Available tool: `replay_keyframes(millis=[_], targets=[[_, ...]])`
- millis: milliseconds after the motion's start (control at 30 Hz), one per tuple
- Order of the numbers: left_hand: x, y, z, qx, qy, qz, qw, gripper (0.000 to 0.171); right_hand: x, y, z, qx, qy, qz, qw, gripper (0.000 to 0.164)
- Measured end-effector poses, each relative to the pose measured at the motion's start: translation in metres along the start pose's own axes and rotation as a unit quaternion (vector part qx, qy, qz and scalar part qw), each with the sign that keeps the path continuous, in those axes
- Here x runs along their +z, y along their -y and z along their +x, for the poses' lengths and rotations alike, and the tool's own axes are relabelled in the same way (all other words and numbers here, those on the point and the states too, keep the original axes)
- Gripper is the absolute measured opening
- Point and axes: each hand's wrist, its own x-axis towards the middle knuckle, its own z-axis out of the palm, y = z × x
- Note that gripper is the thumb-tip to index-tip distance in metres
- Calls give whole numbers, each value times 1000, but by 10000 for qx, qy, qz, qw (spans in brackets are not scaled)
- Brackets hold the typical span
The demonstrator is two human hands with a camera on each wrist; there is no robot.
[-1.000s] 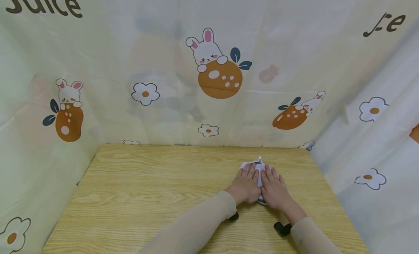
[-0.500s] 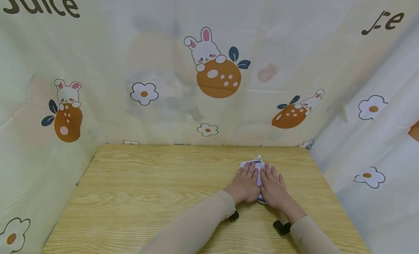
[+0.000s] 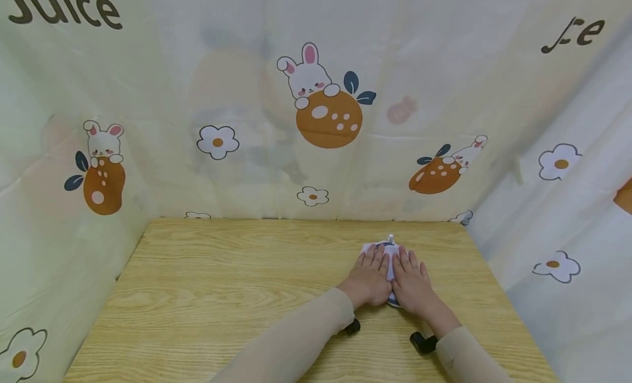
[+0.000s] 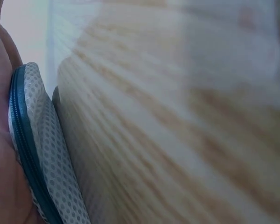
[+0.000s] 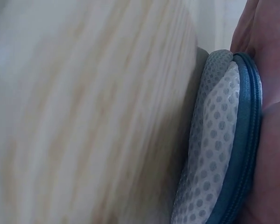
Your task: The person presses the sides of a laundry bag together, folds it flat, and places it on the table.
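Observation:
A small white mesh laundry bag (image 3: 390,270) with a blue zipper lies on the wooden table, right of centre in the head view. My left hand (image 3: 369,280) rests on its left part, palm down with straight fingers. Beside it, my right hand (image 3: 412,284) lies flat on the right part, the thumbs close together. Most of the bag is hidden under both hands. In the left wrist view, the honeycomb mesh (image 4: 58,158) bulges below the palm, with the teal zipper (image 4: 25,135) along its edge. The right wrist view shows the zipper (image 5: 246,140) running round its rim against my palm.
The wood-grain table (image 3: 222,284) stretches left of the hands. A patterned curtain (image 3: 247,86) with rabbits, fruit and flowers encloses its back and sides. Black wrist-camera mounts (image 3: 423,343) sit under the wrists. A small white tab (image 3: 391,238) sticks up at the bag's far end.

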Motion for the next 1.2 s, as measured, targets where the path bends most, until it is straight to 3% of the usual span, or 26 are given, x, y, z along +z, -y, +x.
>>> replay_keyframes(millis=[200,400,800,1033,1200], targets=[[-1,4,2,4,-70,-169,9998,68,3,-7,5,-237,-166,65,9996,65],[-4,7,6,134,-360,-216,9990,66,-3,-11,8,-420,-458,16,9981,60],[-23,11,7,396,-856,-312,9951,59,-18,1,9,80,-404,-41,9991,60],[-47,17,-8,209,-1190,-632,9907,60,-23,6,6,221,-520,-102,9983,60],[-64,30,-27,-92,-1550,-475,9867,62,-30,15,3,278,-591,-124,9978,61]])
